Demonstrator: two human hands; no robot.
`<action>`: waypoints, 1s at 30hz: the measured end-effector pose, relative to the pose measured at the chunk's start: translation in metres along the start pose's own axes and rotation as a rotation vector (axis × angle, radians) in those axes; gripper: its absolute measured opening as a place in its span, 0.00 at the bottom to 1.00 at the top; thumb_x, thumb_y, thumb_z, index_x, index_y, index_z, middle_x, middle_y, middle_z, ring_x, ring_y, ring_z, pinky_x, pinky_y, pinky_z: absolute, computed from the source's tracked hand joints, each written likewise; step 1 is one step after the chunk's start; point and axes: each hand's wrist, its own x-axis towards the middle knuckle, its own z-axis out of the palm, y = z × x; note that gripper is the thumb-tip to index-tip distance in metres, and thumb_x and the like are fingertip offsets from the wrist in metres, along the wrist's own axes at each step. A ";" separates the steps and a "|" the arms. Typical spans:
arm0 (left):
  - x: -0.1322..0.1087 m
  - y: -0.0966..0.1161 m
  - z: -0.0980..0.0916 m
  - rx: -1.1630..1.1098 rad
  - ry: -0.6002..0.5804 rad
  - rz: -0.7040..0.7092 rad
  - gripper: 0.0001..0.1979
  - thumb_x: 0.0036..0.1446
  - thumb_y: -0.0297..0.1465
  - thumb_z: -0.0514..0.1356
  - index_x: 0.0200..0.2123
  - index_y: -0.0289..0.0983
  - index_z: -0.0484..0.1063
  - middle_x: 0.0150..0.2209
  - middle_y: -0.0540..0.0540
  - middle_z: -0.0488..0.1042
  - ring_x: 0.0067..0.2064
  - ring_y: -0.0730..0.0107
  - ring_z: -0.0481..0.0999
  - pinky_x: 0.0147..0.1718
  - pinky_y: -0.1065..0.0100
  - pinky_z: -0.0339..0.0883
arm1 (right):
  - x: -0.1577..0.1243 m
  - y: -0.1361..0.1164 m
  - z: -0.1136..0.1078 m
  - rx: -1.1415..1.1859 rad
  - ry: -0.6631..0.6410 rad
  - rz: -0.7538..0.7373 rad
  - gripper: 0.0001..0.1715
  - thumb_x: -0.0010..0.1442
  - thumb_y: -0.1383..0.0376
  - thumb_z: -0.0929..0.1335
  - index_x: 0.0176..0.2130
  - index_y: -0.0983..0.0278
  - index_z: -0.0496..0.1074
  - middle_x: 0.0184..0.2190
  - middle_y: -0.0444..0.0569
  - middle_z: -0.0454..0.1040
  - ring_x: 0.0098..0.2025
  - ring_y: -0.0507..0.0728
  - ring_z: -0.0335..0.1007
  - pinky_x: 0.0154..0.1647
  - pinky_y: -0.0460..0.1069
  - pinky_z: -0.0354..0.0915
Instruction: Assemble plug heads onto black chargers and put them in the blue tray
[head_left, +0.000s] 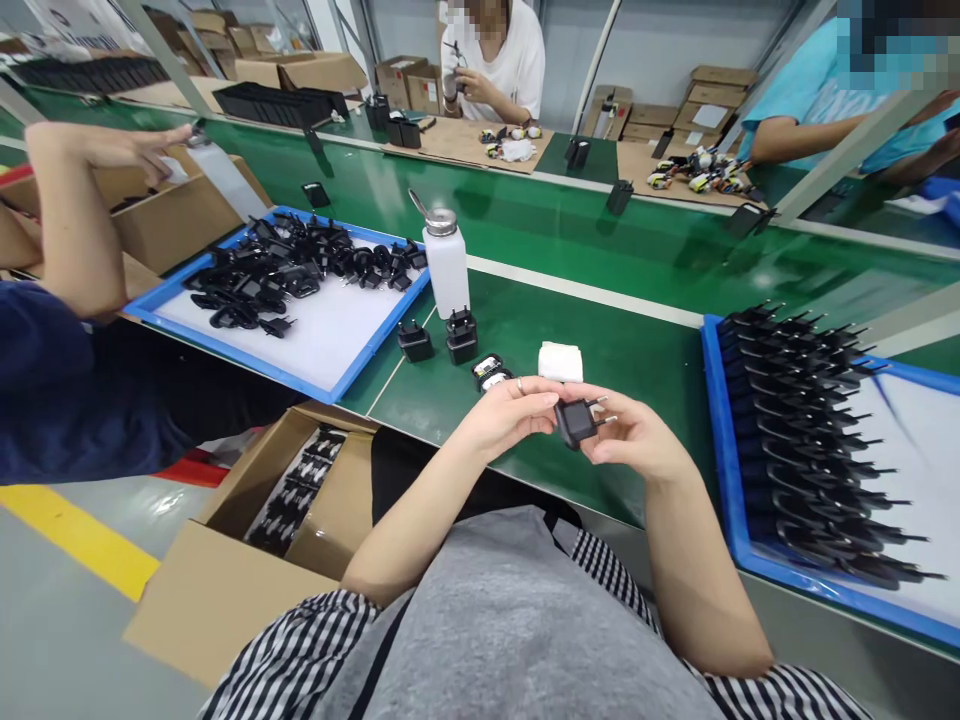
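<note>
A black two-pin power adapter (576, 422) is held between my hands above the green bench, its metal pins pointing right. My left hand (517, 412) pinches its left side, with a ring on one finger. Around its pin side, the thumb and fingers of my right hand (634, 435) are closed, some fingers hidden behind it. Just past my hands lies a folded white cloth (560, 361). Beside my left hand is an open adapter housing (492, 372) with parts showing inside. Further back, a few black adapters (461, 335) stand with pins up near a white bottle (447, 265).
On the right, a blue-rimmed tray (721, 450) holds rows of black adapters. Another blue-rimmed tray (345, 375) at left carries a loose heap of them. An open carton (225, 570) stands below the bench edge. A co-worker's arm (82, 220) reaches in at far left.
</note>
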 end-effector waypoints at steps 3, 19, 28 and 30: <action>0.000 0.005 -0.004 0.212 0.060 0.038 0.11 0.47 0.33 0.51 0.33 0.34 0.66 0.29 0.47 0.70 0.26 0.77 0.69 0.27 0.71 0.64 | 0.007 -0.001 0.000 -0.153 0.114 -0.018 0.18 0.40 0.57 0.68 0.33 0.62 0.69 0.22 0.43 0.67 0.17 0.48 0.57 0.18 0.46 0.59; -0.017 -0.028 -0.012 1.112 0.339 0.044 0.15 0.45 0.30 0.56 0.40 0.37 0.65 0.39 0.46 0.68 0.27 0.76 0.69 0.32 0.73 0.63 | 0.023 0.027 0.014 -0.829 0.028 -0.027 0.18 0.50 0.62 0.62 0.43 0.60 0.64 0.39 0.46 0.68 0.37 0.55 0.64 0.35 0.49 0.62; -0.016 -0.006 -0.006 1.511 0.133 -0.085 0.10 0.49 0.31 0.52 0.36 0.34 0.65 0.29 0.43 0.71 0.31 0.62 0.71 0.27 0.68 0.62 | 0.036 0.007 0.015 -1.105 -0.168 0.005 0.13 0.48 0.65 0.65 0.37 0.61 0.67 0.35 0.47 0.70 0.36 0.56 0.66 0.32 0.49 0.62; -0.014 -0.001 -0.001 1.552 0.126 -0.159 0.10 0.50 0.31 0.51 0.35 0.32 0.64 0.28 0.41 0.71 0.29 0.61 0.71 0.25 0.67 0.62 | 0.037 0.000 0.017 -1.218 -0.211 0.025 0.11 0.49 0.66 0.64 0.36 0.62 0.67 0.33 0.48 0.71 0.34 0.57 0.67 0.29 0.48 0.62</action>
